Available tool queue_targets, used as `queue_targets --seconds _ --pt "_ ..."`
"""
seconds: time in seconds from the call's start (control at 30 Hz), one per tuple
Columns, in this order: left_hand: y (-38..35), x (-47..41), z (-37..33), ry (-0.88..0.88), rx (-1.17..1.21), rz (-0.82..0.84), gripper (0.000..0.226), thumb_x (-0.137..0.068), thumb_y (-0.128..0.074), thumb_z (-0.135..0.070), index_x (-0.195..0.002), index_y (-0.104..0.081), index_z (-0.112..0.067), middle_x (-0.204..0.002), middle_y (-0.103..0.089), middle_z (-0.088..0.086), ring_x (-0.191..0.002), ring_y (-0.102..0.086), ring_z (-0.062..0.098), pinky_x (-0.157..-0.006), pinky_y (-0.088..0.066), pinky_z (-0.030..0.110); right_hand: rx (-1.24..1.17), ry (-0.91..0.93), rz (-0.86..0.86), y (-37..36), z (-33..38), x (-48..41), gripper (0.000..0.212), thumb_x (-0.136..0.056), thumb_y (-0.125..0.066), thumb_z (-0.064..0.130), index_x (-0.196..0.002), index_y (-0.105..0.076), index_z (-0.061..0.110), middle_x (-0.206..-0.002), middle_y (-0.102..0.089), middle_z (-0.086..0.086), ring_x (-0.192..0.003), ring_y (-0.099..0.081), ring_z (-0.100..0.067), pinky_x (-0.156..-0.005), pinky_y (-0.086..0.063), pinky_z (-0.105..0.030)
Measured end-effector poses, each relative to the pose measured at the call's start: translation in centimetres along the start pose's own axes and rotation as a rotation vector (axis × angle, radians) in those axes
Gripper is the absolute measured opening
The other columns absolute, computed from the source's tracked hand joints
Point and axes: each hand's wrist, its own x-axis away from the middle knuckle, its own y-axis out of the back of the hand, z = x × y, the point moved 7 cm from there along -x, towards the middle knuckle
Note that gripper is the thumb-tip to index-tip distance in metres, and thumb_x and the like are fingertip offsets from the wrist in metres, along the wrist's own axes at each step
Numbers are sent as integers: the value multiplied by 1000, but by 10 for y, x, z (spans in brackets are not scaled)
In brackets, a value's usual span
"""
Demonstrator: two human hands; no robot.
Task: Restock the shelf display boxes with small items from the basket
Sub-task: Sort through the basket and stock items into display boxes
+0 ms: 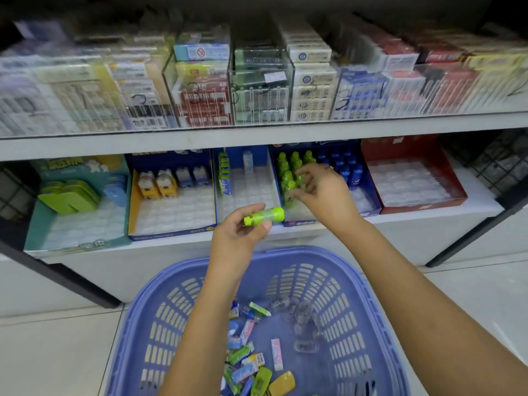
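My left hand (243, 230) holds a small green bottle (265, 216) lying sideways, just in front of the lower shelf. My right hand (320, 190) reaches into the blue display box (368, 205), fingers curled on one of the upright green bottles (288, 178) in its left rows. Small blue bottles (345, 167) stand in the same box's right rows. Below my arms sits the purple basket (368, 324) with several small packets and bottles (245, 358) on its bottom.
On the lower shelf stand a teal box (43, 232), a box of yellow and blue figures (168, 181), a box of green packets (225, 178) and a red box (457, 195) holding only its clear tray. The upper shelf carries acrylic bins of boxed goods (257, 81).
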Motion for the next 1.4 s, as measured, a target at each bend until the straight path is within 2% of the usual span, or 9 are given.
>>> queue_targets --seconds 0.07,0.17,0.47,0.53,0.7,0.87,1.03,1.2,1.4 --pt "3 1 -6 -49 -28 -19 28 -80 -72 -10 -104 -67 -24 -98 -70 -5 -86 -65 8 -75 -51 15 -218 -35 78 7 10 12 21 -80 -72 26 -98 -66 17 -91 -65 -5 -73 -59 -14 -71 -50 -23" --pt "4 2 -14 -77 12 -7 29 -79 -73 -11 -105 -66 -22 -98 -72 0 -88 -67 11 -76 -52 19 -555 -112 440 -5 31 38 21 -82 -70 16 -103 -67 14 -97 -67 -7 -77 -66 -18 -76 -56 -28" --pt "-18 8 -24 -140 114 115 19 -84 -66 -11 -102 -70 -16 -98 -73 -1 -94 -67 10 -79 -51 18 -1006 -291 533 -16 33 61 7 -89 -56 6 -95 -53 6 -81 -72 -12 -76 -72 -21 -73 -59 -26" --pt "-20 7 -21 -126 82 111 19 -85 -66 -13 -102 -69 -21 -98 -74 -4 -95 -67 8 -78 -51 17 -908 -305 576 -16 29 64 10 -91 -56 15 -95 -55 5 -86 -72 -14 -79 -71 -23 -74 -58 -27" --pt "-29 5 -24 -230 -177 150 24 -83 -69 -18 -100 -67 -35 -91 -72 -15 -87 -65 2 -75 -49 12 -628 -173 287 13 24 46 17 -84 -67 20 -95 -66 7 -82 -66 -5 -68 -63 -16 -63 -54 -24" --pt "-33 0 -20 -259 -293 30 26 -77 -76 -22 -101 -68 -25 -87 -69 -8 -81 -62 8 -79 -53 25 -479 -108 220 24 27 39 16 -76 -77 18 -90 -68 18 -87 -69 -5 -77 -69 -26 -73 -59 -34" --pt "-58 -2 -12 -332 -607 110 50 -86 -65 -34 -132 -50 -22 -123 -57 -5 -111 -53 4 -94 -40 12 -317 -70 50 43 8 24 16 -73 -79 24 -85 -68 25 -78 -67 8 -67 -63 0 -64 -50 -9" --pt "-89 6 23 -401 -1153 331 74 -94 -53 -32 -151 -10 -11 -156 -18 7 -144 -11 19 -116 -9 25 -188 -76 -56 37 -21 4 23 -77 -76 19 -98 -69 12 -82 -65 1 -73 -59 -8 -65 -45 -4" --pt "-91 4 31 -470 -1266 305 74 -94 -51 -30 -150 -9 -9 -156 -14 7 -144 -9 20 -118 -4 28 -135 -30 35 12 -26 -5 29 -78 -74 14 -105 -68 5 -91 -68 -7 -84 -64 -18 -78 -50 -19"
